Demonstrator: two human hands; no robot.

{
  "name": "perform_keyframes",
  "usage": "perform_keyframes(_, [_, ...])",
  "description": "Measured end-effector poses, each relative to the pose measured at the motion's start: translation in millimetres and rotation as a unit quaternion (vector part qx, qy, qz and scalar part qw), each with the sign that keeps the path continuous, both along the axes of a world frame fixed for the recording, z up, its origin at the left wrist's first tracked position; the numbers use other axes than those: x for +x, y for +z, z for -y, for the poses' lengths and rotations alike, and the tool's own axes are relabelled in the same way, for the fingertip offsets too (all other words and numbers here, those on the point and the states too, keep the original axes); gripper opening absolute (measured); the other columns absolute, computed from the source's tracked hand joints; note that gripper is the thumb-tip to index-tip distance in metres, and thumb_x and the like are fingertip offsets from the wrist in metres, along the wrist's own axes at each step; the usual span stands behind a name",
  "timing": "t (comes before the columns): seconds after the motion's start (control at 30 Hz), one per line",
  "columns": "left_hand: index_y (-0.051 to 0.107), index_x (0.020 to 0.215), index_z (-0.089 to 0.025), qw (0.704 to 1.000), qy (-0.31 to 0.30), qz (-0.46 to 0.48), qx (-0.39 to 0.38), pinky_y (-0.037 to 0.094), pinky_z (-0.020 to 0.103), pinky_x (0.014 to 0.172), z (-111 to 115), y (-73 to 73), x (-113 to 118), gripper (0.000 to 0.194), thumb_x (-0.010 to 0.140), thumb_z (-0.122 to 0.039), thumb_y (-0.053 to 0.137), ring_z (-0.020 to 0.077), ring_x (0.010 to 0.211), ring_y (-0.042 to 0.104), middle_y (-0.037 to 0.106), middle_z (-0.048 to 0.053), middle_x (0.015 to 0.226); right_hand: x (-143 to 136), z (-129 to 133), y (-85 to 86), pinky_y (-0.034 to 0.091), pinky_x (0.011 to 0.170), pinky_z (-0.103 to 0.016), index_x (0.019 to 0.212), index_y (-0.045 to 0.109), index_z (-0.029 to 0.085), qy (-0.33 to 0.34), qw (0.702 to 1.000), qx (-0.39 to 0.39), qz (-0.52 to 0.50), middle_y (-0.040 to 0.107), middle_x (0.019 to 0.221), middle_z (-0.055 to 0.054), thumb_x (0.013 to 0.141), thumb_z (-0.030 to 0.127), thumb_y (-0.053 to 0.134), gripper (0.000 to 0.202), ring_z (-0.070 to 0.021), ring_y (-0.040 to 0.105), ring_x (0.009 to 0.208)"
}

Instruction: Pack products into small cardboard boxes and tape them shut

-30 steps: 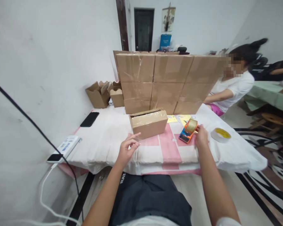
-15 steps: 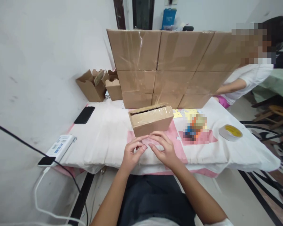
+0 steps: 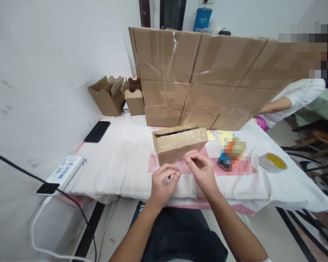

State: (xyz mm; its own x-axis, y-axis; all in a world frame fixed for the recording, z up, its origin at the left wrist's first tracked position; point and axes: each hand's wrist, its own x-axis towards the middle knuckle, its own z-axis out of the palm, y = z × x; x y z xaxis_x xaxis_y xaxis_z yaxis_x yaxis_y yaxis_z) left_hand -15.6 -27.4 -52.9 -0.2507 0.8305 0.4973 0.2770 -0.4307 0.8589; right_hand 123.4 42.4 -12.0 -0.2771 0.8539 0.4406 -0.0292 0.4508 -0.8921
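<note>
A small cardboard box (image 3: 180, 143) with clear tape on its top stands on the cloth-covered table, with a narrow dark gap along its upper flap. Just in front of it are both hands. The thumb and fingertips of my left hand (image 3: 164, 183) are drawn together; anything between them is too small to make out. My right hand (image 3: 202, 171) is pinched near the box's front face, and whatever it may hold is also too small to see. Right of the box lies a blue and orange tape dispenser (image 3: 226, 158), partly blurred out.
Stacked, taped boxes (image 3: 191, 76) rise behind. Two open cartons (image 3: 112, 98), a phone (image 3: 97, 131) and a white power strip (image 3: 64, 171) are at left. A tape roll (image 3: 273, 162) lies at right; a person (image 3: 297, 96) is beyond.
My right hand has closed from a loose curl into a pinch and moved away from my left hand, whose fingertips have drawn closer together. The view has shifted slightly.
</note>
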Motion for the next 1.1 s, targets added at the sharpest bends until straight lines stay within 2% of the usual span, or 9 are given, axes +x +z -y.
perform_keyframes(0.13, [0.072, 0.078, -0.02, 0.994, 0.053, 0.071, -0.06, 0.048, 0.027, 0.063, -11.0, 4.8, 22.3, 0.02, 0.092, -0.031, 0.064, 0.0141, 0.067, 0.063, 0.072, 0.003, 0.076, -2.5, -15.6, 11.4, 0.049, 0.075, -0.032, 0.076, 0.068, 0.022, -0.012, 1.0, -0.02, -0.02, 0.066, 0.081, -0.003, 0.09, 0.03, 0.068, 0.016, -0.0188, 0.063, 0.08])
perform_keyframes(0.33, [0.067, 0.076, -0.018, 0.954, -0.015, 0.24, -0.176, 0.045, 0.026, 0.052, -33.7, 8.6, 49.9, 0.032, 0.092, -0.045, 0.061, 0.0133, 0.049, 0.058, 0.066, 0.001, 0.056, 2.8, -55.5, 43.6, 0.046, 0.077, -0.032, 0.075, 0.068, 0.023, -0.057, 0.996, 0.062, 0.011, 0.065, 0.08, -0.002, 0.091, 0.035, 0.066, 0.021, -0.0183, 0.06, 0.08])
perform_keyframes(0.43, [0.065, 0.068, -0.02, 0.973, 0.004, 0.162, -0.162, 0.044, 0.027, 0.053, -33.9, 2.8, 48.7, 0.034, 0.093, -0.042, 0.059, 0.0142, 0.05, 0.059, 0.066, 0.001, 0.055, 14.6, -72.0, 65.6, 0.046, 0.08, -0.032, 0.077, 0.068, 0.023, -0.078, 0.992, 0.094, 0.031, 0.065, 0.083, -0.002, 0.093, 0.039, 0.064, 0.023, -0.0185, 0.058, 0.082])
perform_keyframes(0.5, [0.067, 0.072, -0.021, 0.993, 0.081, 0.055, -0.071, 0.049, 0.03, 0.063, -33.6, 1.8, 36.7, 0.028, 0.094, -0.034, 0.059, 0.0165, 0.064, 0.065, 0.071, 0.002, 0.066, 23.0, -78.1, 79.2, 0.045, 0.086, -0.035, 0.075, 0.068, 0.023, -0.059, 0.99, 0.113, 0.066, 0.066, 0.087, -0.003, 0.092, 0.042, 0.066, 0.025, -0.0201, 0.059, 0.088])
perform_keyframes(0.63, [0.07, 0.099, -0.021, 0.953, 0.261, -0.13, 0.086, 0.049, 0.039, 0.088, -43.7, 16.6, -7.7, 0.011, 0.093, -0.022, 0.061, 0.0216, 0.093, 0.068, 0.077, 0.006, 0.095, 26.4, -81.6, 95.6, 0.043, 0.092, -0.038, 0.073, 0.071, 0.023, 0.037, 0.989, 0.088, 0.115, 0.068, 0.1, -0.004, 0.091, 0.041, 0.067, 0.026, -0.0217, 0.061, 0.098])
perform_keyframes(0.77, [0.066, 0.116, -0.021, 0.925, 0.32, -0.171, 0.113, 0.047, 0.041, 0.097, -53.7, 32.7, -42.8, 0.023, 0.095, -0.019, 0.058, 0.022, 0.106, 0.068, 0.076, 0.008, 0.109, 1.5, -88.2, 91.0, 0.043, 0.092, -0.039, 0.072, 0.071, 0.022, 0.111, 0.983, 0.049, 0.136, 0.068, 0.101, -0.004, 0.09, 0.041, 0.067, 0.026, -0.0211, 0.062, 0.097])
perform_keyframes(0.87, [0.062, 0.122, -0.02, 0.91, 0.339, -0.176, 0.161, 0.048, 0.042, 0.099, -50.9, 31.8, -47.2, 0.03, 0.092, -0.018, 0.06, 0.0232, 0.11, 0.067, 0.076, 0.009, 0.112, -25.8, -99.8, 74.8, 0.041, 0.093, -0.041, 0.071, 0.072, 0.022, 0.114, 0.972, 0.084, 0.185, 0.07, 0.097, -0.004, 0.089, 0.04, 0.068, 0.025, -0.0224, 0.06, 0.098])
perform_keyframes(1.0, [0.062, 0.121, -0.022, 0.902, 0.267, -0.294, 0.166, 0.04, 0.046, 0.102, -46.0, 22.2, -39.5, 0.034, 0.087, -0.017, 0.064, 0.0269, 0.116, 0.066, 0.076, 0.008, 0.117, -49.3, -110.8, 53.4, 0.035, 0.096, -0.044, 0.068, 0.072, 0.024, 0.059, 0.953, 0.134, 0.265, 0.071, 0.095, -0.004, 0.087, 0.032, 0.069, 0.021, -0.0242, 0.056, 0.099])
perform_keyframes(1.1, [0.065, 0.117, -0.025, 0.898, 0.219, -0.354, 0.144, 0.031, 0.048, 0.108, -47.0, 16.1, -34.7, 0.032, 0.087, -0.016, 0.064, 0.0279, 0.12, 0.065, 0.077, 0.005, 0.116, -54.3, -110.9, 48.6, 0.031, 0.095, -0.045, 0.067, 0.072, 0.023, 0.011, 0.942, 0.143, 0.304, 0.072, 0.096, -0.004, 0.086, 0.03, 0.071, 0.019, -0.0255, 0.054, 0.099])
